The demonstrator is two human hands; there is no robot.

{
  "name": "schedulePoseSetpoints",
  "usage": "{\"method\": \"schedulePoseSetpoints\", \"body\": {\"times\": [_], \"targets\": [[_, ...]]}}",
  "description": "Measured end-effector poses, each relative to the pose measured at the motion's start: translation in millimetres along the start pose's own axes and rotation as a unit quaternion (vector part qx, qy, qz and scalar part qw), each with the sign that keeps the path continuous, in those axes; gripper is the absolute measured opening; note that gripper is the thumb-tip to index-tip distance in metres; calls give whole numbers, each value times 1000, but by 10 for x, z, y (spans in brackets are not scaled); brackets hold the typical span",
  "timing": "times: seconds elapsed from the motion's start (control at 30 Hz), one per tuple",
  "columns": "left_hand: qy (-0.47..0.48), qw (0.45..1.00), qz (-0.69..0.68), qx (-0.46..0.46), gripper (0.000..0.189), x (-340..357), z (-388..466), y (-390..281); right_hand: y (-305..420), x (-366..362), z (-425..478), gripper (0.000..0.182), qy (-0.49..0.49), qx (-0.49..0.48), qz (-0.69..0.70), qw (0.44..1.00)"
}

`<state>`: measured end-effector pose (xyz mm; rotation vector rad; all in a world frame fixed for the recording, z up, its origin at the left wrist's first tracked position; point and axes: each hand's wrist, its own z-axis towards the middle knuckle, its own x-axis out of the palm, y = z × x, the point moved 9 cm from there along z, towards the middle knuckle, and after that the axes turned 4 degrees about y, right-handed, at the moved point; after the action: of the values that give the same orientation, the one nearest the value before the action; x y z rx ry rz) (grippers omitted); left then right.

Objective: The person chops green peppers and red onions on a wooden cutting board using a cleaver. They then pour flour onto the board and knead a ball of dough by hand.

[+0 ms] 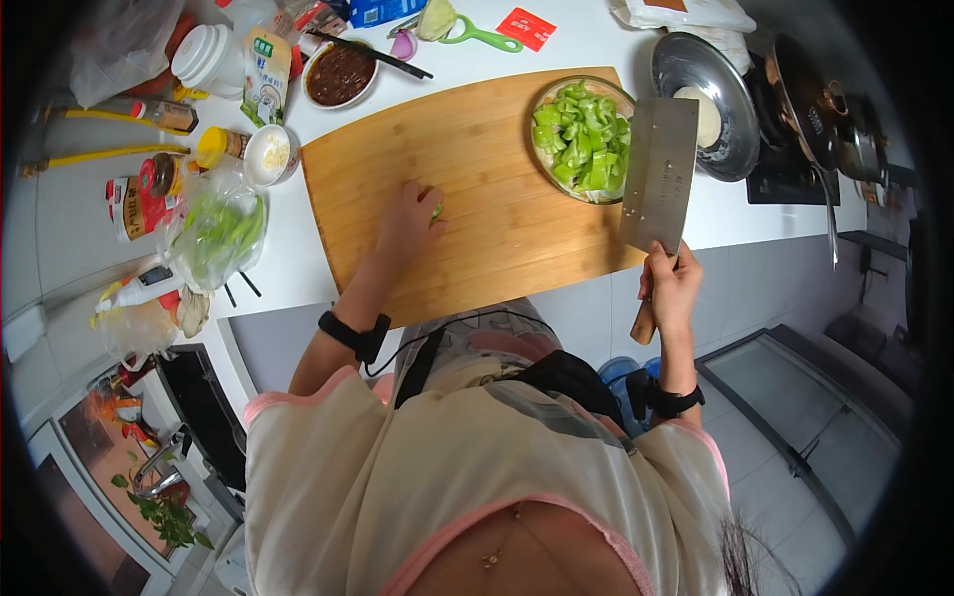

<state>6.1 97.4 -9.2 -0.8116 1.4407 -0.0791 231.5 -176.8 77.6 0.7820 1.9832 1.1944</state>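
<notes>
My right hand [671, 283] grips the wooden handle of a cleaver [659, 175], its broad steel blade raised beside the bowl, over the right end of the board. Small pale bits cling to the blade. On the left part of the wooden cutting board [477, 246], my left hand [414, 216] has its fingers curled around a small green piece, mostly hidden; its kind cannot be told. A glass bowl [538, 153] full of cut green peppers [589, 138] stands at the board's right end.
Left of the board are a small white bowl of chopped garlic [274, 155] and a plastic bag of green peppers [223, 227]. Behind it stands a bowl of dark sauce [340, 74] with chopsticks across. A metal wok [734, 149] holding dough stands right.
</notes>
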Motion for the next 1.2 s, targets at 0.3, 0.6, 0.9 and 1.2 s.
{"method": "schedulePoseSetpoints", "body": {"times": [0.3, 0.6, 0.9, 1.2], "targets": [[6, 985, -167, -34, 33, -78, 182, -503, -199, -305, -42, 14, -32, -147, -151, 977], [-40, 984, -169, 41, 38, 94, 1505, -1621, -313, -414, -87, 13, -47, -150, -180, 971], [-122, 978, 30, -164, 40, -1007, 2261, -159, -466, -441, -125, 12, -69, -120, -190, 972], [154, 916, 174, -328, 34, -955, 2518, 976, -457, -423, -111, 9, -71, -57, -130, 987]]}}
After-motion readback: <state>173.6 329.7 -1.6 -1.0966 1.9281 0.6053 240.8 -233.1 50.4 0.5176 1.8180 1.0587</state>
